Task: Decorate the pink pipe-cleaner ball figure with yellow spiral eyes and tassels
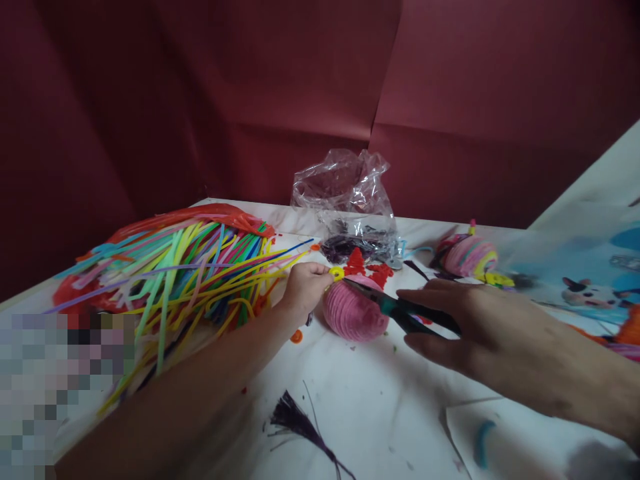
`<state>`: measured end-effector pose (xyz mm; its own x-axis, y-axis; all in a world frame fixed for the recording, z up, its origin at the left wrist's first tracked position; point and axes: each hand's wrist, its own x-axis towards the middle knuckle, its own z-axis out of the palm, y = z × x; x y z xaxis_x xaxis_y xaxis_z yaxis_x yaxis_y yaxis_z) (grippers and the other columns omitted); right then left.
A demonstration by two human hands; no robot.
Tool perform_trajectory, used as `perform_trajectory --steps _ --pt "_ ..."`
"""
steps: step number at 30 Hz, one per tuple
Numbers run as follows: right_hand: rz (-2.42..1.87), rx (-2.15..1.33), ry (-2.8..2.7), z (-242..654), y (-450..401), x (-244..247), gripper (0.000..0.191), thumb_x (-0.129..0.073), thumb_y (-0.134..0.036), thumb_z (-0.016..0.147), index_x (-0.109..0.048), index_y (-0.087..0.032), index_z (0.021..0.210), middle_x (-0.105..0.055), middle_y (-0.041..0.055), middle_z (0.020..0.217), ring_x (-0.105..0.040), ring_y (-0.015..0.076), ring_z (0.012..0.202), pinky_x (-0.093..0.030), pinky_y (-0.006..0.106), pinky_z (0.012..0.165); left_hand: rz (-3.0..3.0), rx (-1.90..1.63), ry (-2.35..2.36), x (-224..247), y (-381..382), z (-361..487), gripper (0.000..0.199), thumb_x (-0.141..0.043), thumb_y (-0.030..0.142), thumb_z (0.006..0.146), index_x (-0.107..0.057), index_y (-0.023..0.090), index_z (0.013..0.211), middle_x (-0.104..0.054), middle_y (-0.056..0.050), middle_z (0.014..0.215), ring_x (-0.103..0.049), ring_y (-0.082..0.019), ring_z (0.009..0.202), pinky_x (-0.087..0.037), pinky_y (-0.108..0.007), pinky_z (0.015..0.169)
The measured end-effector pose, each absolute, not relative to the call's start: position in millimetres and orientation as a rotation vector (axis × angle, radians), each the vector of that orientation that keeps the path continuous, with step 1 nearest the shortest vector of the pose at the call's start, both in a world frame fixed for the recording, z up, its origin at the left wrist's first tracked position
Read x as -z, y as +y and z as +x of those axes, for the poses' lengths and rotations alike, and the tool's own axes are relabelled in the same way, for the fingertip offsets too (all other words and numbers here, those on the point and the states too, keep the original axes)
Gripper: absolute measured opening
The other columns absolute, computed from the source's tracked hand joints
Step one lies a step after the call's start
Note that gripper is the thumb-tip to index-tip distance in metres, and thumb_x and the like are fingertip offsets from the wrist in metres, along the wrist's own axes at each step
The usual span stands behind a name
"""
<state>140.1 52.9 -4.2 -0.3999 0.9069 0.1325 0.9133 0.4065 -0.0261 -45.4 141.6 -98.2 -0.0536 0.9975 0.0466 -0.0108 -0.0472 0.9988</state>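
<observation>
Nearest, on the white table [370,387], lies a dark tassel [300,423], its loose strands fanned to one side, with a sheet of paper [530,427] at the lower right. Beyond it, the person's right hand [475,323] holds the pliers [387,307], thumb below the dark handles and fingers above, the nose pointing toward the left hand [306,290]. The left thumb and forefinger are pinched narrow on a small yellow coil [335,271], which sits at the upper left of a ridged pink ball [355,313]. Whether the coil touches the ball, or the tips grip it, cannot be told from this angle. The step in hand appears to be working the small coil with the tool; the next move calls for a firm left pinch and a small, careful squeeze, with the tips lined up on the coil. An orange coil [297,337] lies just beside the left wrist. To the left spreads a heap of fuzzy sticks [200,267] in many colours. Past the ball are red pieces [356,261], then a crumpled clear bag [345,187], while a striped ball [467,257] rests off to the right. A dark red backdrop [280,87] stands behind everything.
</observation>
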Motion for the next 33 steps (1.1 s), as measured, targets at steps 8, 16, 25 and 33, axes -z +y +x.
perform_trajectory --steps 8,16,25,33 --pt "-1.726 -0.045 -2.556 133.2 64.6 6.8 0.013 -0.047 -0.030 0.074 -0.057 -0.023 0.073 -0.061 0.0033 0.070 -0.054 0.0196 0.059 -0.038 0.029 0.052 1.181 -1.314 1.186 101.5 140.6 -45.1 0.007 -0.061 0.020 0.054 -0.058 0.015 0.051 -0.045 0.007 0.043 -0.031 -0.004 0.039 -0.020 -0.020 0.041" --pt "-1.719 -0.004 -2.583 132.9 63.8 7.5 0.013 -0.047 -0.031 0.075 -0.058 -0.024 0.076 -0.061 0.0030 0.070 -0.055 0.0198 0.058 -0.036 0.029 0.053 1.151 -1.323 1.165 97.6 137.7 -44.3 0.003 -0.058 0.015 0.052 -0.061 0.014 0.054 -0.047 0.007 0.042 -0.032 -0.004 0.038 -0.022 -0.019 0.039" --pt "-1.702 0.074 -2.584 133.1 62.2 10.4 0.013 -0.051 -0.031 0.074 -0.060 -0.024 0.080 -0.061 0.0031 0.070 -0.055 0.0193 0.056 -0.035 0.029 0.052 1.136 -1.328 1.163 98.9 137.5 -43.6 0.002 -0.060 0.016 0.054 -0.060 0.015 0.054 -0.048 0.006 0.043 -0.033 -0.004 0.037 -0.023 -0.019 0.039" --pt "-1.817 0.036 -2.559 133.3 56.4 4.3 0.025 -0.047 -0.035 0.073 -0.063 -0.027 0.090 -0.064 0.0043 0.078 -0.059 0.0240 0.066 -0.041 0.034 0.057 1.119 -1.337 1.176 99.0 136.7 -42.4 0.002 -0.059 0.014 0.056 -0.060 0.015 0.055 -0.048 0.007 0.042 -0.032 -0.004 0.036 -0.024 -0.019 0.039"
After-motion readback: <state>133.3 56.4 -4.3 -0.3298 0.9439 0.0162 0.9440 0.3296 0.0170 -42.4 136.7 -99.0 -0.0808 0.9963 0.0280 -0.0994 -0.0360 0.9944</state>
